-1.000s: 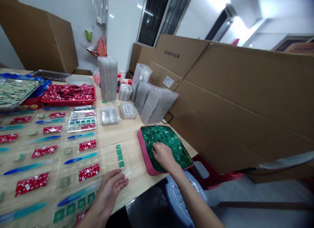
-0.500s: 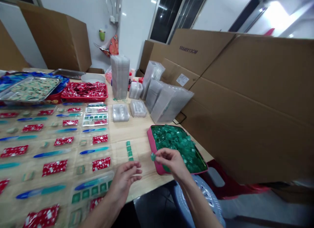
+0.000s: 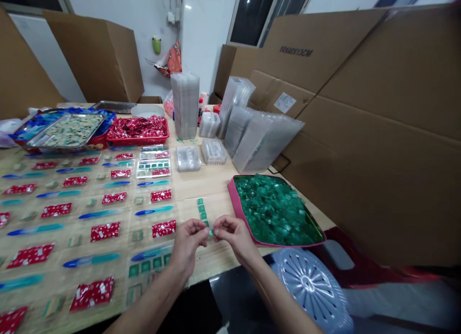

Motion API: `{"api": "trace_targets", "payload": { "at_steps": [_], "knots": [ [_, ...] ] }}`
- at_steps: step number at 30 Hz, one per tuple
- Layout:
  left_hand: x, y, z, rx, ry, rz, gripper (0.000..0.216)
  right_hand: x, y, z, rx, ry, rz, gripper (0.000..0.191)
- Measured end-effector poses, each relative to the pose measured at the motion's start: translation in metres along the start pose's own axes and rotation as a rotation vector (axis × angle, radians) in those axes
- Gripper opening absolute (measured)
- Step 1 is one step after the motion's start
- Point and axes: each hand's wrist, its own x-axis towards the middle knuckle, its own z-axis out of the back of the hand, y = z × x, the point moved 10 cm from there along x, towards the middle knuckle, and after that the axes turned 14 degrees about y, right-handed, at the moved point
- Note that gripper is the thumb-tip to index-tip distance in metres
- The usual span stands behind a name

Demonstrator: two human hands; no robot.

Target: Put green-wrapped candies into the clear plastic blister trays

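Observation:
My right hand [image 3: 234, 237] pinches a small green square packet [image 3: 211, 232] between thumb and fingertips. Close beside it, my left hand [image 3: 189, 243] has its fingers curled in and its thumb against them. Whether the left fingertips also grip the packet cannot be made out. Just beyond both hands, a row of green squares [image 3: 201, 208] runs away from me in a clear plastic tray. A pink-sided tin [image 3: 238, 205] heaped with green packets [image 3: 270, 207] stands to the right of my right hand.
Clear trays with blue pens [image 3: 91, 260], red patterned packets [image 3: 104, 232] and green squares cover the left of the table. Farther back stand a red tray [image 3: 139, 141], stacked clear plastic trays [image 3: 185, 106] and cardboard [image 3: 360, 108]. A blue-grey stool [image 3: 311, 286] is below the table's front edge.
My right hand has moved left from beside the tin, carrying the green packet to the row. My left hand's fingers have curled in, and the view has shifted a little right.

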Motion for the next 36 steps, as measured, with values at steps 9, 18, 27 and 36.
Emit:
{"api": "trace_targets", "payload": {
  "at_steps": [9, 18, 27, 36],
  "knots": [
    [0.030, -0.004, 0.001, 0.924, 0.020, 0.055, 0.014, 0.009, -0.028, 0.009, -0.412, 0.011, 0.010, 0.006],
    [0.033, 0.000, -0.012, 1.250, 0.092, 0.075, 0.014, 0.003, -0.002, -0.004, -0.889, 0.016, 0.122, 0.023],
    [0.024, -0.007, 0.001, 1.348, 0.136, 0.069, 0.016, 0.000, 0.008, -0.037, -1.084, 0.221, 0.185, 0.031],
    [0.016, 0.003, -0.006, 1.447, 0.236, 0.011, 0.027, 0.000, 0.009, -0.048, -1.155, 0.412, 0.253, 0.032]
  ]
}}
